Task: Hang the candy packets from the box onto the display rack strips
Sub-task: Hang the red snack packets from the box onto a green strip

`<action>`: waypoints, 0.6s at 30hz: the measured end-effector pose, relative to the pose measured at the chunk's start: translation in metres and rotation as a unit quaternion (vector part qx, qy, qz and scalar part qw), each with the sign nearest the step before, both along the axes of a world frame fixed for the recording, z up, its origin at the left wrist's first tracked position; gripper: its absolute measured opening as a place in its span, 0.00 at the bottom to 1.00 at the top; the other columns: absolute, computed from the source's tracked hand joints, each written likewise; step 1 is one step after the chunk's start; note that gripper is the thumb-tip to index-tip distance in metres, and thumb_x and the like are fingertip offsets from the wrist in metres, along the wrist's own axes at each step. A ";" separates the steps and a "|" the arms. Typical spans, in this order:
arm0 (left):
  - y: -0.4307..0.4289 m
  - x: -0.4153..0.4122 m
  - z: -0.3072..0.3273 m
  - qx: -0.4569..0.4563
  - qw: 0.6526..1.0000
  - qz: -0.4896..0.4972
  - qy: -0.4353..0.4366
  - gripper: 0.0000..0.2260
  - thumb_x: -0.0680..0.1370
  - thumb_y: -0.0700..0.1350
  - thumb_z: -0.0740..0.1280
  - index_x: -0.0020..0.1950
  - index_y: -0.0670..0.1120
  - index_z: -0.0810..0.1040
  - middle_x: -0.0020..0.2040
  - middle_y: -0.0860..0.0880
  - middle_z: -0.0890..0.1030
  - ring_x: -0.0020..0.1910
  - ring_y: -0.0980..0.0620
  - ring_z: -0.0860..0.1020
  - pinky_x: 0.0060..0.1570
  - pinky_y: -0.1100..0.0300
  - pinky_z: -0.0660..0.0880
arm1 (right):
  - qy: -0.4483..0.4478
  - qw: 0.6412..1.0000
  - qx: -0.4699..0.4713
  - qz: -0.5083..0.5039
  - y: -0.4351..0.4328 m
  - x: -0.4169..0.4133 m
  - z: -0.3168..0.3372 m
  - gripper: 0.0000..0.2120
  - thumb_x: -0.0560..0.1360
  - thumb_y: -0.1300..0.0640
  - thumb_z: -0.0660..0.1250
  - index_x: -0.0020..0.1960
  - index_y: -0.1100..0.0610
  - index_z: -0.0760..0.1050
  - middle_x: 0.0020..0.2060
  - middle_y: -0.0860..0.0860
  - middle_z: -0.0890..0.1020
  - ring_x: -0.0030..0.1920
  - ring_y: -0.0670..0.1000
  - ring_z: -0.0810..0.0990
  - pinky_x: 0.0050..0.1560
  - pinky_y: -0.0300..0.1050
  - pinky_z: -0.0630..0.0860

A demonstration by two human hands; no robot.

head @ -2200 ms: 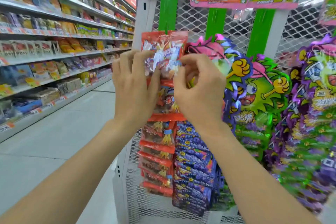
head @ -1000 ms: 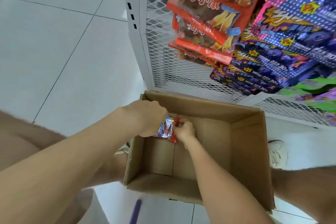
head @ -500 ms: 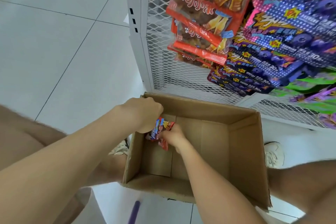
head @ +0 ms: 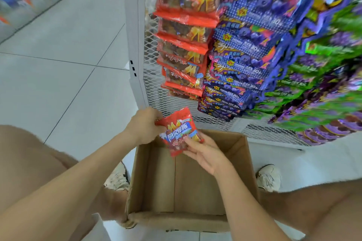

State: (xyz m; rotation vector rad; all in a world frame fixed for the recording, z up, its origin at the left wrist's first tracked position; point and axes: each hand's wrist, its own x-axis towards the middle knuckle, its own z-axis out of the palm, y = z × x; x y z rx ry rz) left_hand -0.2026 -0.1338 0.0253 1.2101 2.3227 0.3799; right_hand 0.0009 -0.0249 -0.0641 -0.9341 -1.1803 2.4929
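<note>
A red candy packet [head: 179, 131] is held just above the far left corner of the open cardboard box [head: 246, 164] on the floor. My left hand [head: 144, 126] pinches its upper left edge. My right hand [head: 204, 151] grips its lower right part, thumb on the front. Inside the box I see only bare cardboard. Above, a strip of matching red packets [head: 182, 45] hangs on the white mesh display rack [head: 135, 45].
Strips of blue packets [head: 244, 55] and green and purple packets [head: 321, 84] hang to the right of the red ones. My knees and shoes [head: 268, 179] flank the box. Grey tiled floor lies to the left, with blurred store shelves at the top left.
Both hands left the top of the red strip, reached into the box, and have now lifted a red packet up out of it. The view has tilted upward slightly.
</note>
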 end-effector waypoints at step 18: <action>-0.018 0.036 0.213 0.441 0.878 0.013 -0.185 0.08 0.75 0.50 0.77 0.48 0.47 0.90 0.44 0.44 0.89 0.45 0.45 0.87 0.50 0.43 0.85 | -0.002 0.823 0.550 -0.140 -0.018 0.017 0.291 0.02 0.77 0.57 0.76 0.49 0.51 0.85 0.37 0.47 0.87 0.37 0.48 0.87 0.40 0.47 0.83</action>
